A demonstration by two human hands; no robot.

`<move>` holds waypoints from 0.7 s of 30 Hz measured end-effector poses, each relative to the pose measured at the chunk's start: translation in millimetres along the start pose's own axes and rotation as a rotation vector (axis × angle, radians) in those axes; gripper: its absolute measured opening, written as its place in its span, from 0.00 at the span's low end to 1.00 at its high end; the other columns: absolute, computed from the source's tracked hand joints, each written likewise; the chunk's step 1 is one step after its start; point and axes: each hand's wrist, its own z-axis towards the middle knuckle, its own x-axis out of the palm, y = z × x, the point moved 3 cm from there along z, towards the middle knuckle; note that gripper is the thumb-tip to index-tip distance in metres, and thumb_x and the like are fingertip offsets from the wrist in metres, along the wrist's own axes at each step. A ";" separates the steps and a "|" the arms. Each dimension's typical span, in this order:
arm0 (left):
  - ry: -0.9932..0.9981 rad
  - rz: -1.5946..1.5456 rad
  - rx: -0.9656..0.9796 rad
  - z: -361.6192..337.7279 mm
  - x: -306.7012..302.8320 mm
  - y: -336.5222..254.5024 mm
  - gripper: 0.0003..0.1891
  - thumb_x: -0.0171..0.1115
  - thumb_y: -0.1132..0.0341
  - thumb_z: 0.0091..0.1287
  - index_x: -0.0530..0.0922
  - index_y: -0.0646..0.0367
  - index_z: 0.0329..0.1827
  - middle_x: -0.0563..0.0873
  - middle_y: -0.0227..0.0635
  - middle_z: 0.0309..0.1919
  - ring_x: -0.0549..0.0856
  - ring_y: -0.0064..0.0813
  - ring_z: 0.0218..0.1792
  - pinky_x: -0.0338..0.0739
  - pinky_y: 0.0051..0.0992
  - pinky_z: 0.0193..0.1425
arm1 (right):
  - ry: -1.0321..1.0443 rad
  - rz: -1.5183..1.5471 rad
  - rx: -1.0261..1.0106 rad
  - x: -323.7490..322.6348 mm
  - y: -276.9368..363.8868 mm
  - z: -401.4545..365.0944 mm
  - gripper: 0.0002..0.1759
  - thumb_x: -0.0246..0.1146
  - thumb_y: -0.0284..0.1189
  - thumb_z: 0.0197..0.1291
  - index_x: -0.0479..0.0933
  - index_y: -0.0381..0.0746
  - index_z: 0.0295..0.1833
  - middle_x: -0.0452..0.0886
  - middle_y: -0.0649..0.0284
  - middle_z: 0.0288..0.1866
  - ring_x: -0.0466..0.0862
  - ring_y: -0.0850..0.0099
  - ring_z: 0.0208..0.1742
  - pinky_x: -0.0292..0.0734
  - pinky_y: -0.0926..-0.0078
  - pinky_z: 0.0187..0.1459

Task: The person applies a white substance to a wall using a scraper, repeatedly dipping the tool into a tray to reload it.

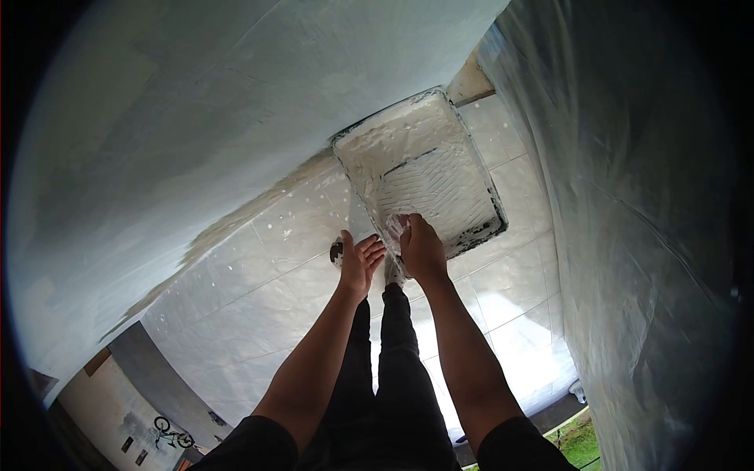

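Observation:
My right hand (422, 247) is closed on a crumpled, whitish-pink piece of cloth or plastic (397, 226), at the near left corner of a paint tray (499, 206). The tray has a black rim smeared with white, and thick white paint (408, 129) covers its well and ribbed slope. Just left of that corner, my left hand (363, 263) is open with its fingers apart, palm turned toward the tray. Nothing shows in it. A black-and-white thing (337, 253), perhaps a paint-spotted shoe, sits beside the left thumb.
A pale wall (196, 118) with uneven paint rises on the left. Clear plastic sheeting (620, 196) hangs on the right. The tiled floor (259, 271) under a film has white drips. A bicycle (173, 433) stands far off at lower left.

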 end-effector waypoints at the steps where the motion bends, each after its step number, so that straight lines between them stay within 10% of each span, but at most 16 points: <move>1: 0.000 -0.002 0.002 -0.2 0.1 0.3 0.60 0.29 0.19 0.66 0.60 0.76 0.75 0.73 0.55 0.66 0.72 0.45 0.70 0.60 0.40 0.79 | 0.001 -0.001 -0.002 1.0 -1.2 -0.2 0.12 0.53 0.29 0.69 0.73 0.36 0.54 0.83 0.48 0.48 0.83 0.47 0.50 0.79 0.48 0.51; 21: -0.003 0.007 0.015 -1.1 -1.3 -0.9 0.60 0.30 0.19 0.66 0.61 0.77 0.74 0.74 0.56 0.67 0.73 0.45 0.70 0.61 0.39 0.79 | -0.004 0.275 0.173 -26.9 -31.7 3.7 0.12 0.55 0.29 0.69 0.74 0.33 0.51 0.83 0.42 0.40 0.83 0.39 0.45 0.77 0.55 0.46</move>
